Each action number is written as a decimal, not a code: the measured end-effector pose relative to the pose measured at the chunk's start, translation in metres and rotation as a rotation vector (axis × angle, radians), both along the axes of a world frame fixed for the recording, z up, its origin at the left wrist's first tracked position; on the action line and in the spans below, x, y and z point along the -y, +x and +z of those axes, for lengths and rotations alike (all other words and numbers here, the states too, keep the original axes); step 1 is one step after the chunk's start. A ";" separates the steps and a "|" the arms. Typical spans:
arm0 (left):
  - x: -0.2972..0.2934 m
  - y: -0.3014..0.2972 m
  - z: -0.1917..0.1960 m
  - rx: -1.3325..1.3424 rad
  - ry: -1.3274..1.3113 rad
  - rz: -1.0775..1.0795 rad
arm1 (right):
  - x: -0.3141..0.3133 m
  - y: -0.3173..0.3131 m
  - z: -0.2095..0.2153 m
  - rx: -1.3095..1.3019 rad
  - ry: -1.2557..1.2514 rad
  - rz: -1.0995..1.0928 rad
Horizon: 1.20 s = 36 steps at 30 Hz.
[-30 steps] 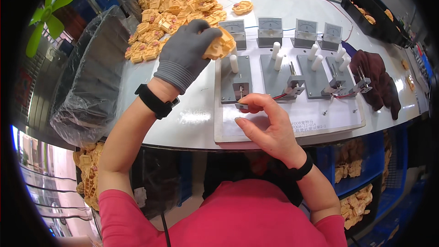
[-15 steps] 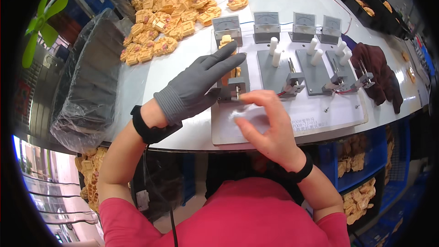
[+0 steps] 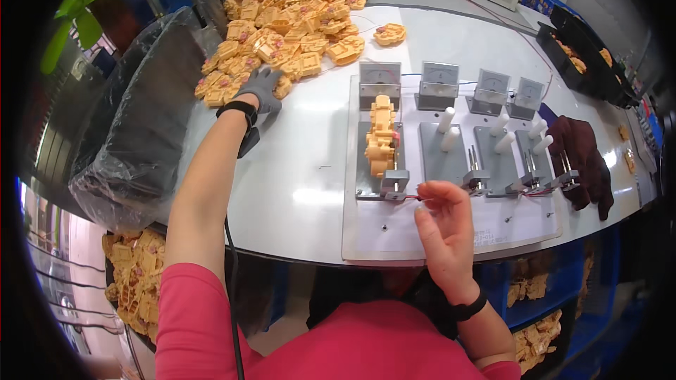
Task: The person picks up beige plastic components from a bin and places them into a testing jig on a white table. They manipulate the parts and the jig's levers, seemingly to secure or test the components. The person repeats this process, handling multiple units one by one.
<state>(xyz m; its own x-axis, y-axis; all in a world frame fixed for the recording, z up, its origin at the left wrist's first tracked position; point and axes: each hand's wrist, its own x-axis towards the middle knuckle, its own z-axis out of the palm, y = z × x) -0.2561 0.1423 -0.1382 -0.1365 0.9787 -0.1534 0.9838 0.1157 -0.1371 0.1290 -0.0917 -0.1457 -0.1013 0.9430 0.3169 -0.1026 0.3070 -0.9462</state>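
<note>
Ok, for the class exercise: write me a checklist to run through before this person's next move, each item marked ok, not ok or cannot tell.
1. Yellow part on the leftmost grey fixture: ok, it lies there lengthwise.
2. Left hand away from that fixture: ok, it is at the lower edge of the pile of yellow parts.
3. Left hand gripping a piece: cannot tell, its fingers are partly hidden.
4. Right hand well away from that fixture: not ok, its fingertips are close to the near end.
5. Leftmost meter reading: cannot tell, too small.
6. Other three fixtures free of yellow parts: ok.
</note>
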 end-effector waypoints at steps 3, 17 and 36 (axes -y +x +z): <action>0.002 0.016 0.002 0.216 0.000 0.097 | -0.001 0.001 0.000 0.005 0.000 0.010; 0.106 0.039 0.022 0.732 0.288 -0.244 | 0.013 0.035 0.014 0.172 0.408 -0.143; 0.133 0.159 0.111 2.234 -0.272 -0.196 | -0.017 0.065 -0.001 0.062 0.161 -0.144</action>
